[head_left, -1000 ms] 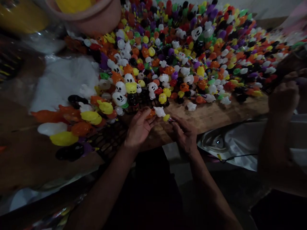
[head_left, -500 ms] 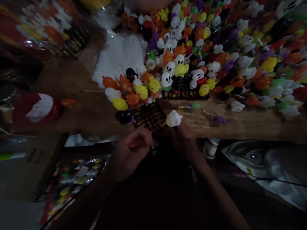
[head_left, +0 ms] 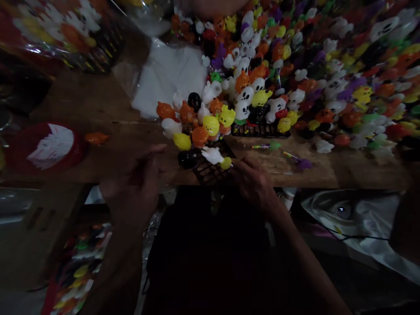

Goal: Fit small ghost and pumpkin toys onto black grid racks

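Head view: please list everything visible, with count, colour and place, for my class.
White toy: one, white with yellow end, above near rack
Racks: two, black, table's near side
Upright toys: several, mixed, at the racks
Toy pile: uncountable, mixed, upper right
Sticks: two, green-topped and purple-topped, right of near rack
Orange toy: one, orange, left
Container: one, red, far left
Sheets: count unclear, white, behind racks
Bagged toys: uncountable, mixed, upper left
Cloth: one, silvery, below table, right
Table: one, brown, across middle
Left hand: one, blurred, left of racks
Right hand: one, fingers at the toy's yellow end
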`<state>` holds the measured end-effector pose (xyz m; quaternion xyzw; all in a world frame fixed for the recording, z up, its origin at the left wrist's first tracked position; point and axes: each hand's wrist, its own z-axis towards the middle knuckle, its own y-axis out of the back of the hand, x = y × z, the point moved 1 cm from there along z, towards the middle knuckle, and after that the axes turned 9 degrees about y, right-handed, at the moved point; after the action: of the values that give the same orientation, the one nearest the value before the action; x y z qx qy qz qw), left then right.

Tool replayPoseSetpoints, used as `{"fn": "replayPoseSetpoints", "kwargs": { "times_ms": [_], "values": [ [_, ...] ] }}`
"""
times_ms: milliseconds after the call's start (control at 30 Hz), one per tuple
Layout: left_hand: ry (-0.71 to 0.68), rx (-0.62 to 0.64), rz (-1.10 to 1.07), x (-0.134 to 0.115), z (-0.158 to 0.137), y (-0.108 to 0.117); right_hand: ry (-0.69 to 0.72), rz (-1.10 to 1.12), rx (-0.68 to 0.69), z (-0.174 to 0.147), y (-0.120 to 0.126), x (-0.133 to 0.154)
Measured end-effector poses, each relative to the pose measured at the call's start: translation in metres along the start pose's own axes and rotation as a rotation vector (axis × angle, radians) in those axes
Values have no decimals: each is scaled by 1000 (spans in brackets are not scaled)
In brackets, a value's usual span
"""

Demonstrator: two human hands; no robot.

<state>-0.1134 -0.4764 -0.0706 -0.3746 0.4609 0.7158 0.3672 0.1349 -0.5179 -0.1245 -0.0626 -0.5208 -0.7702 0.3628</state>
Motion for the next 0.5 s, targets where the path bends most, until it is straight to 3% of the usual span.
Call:
{"fn": "replayPoseSetpoints", "kwargs": {
  "times_ms": [133,233,367,500],
  "values": [
    [215,-48,-153,14,-12,-2,-1,-141,194,-9,17,-6],
    [350,-87,-108,19,-18,-1,-5,-155,246,4,15,-4],
    [240,7,-99,19,-6,-1,-17,-78,204,36,7,6],
    [169,50,-78,19,6,-3,-20,268,21,53,-6,19]
  ]
}}
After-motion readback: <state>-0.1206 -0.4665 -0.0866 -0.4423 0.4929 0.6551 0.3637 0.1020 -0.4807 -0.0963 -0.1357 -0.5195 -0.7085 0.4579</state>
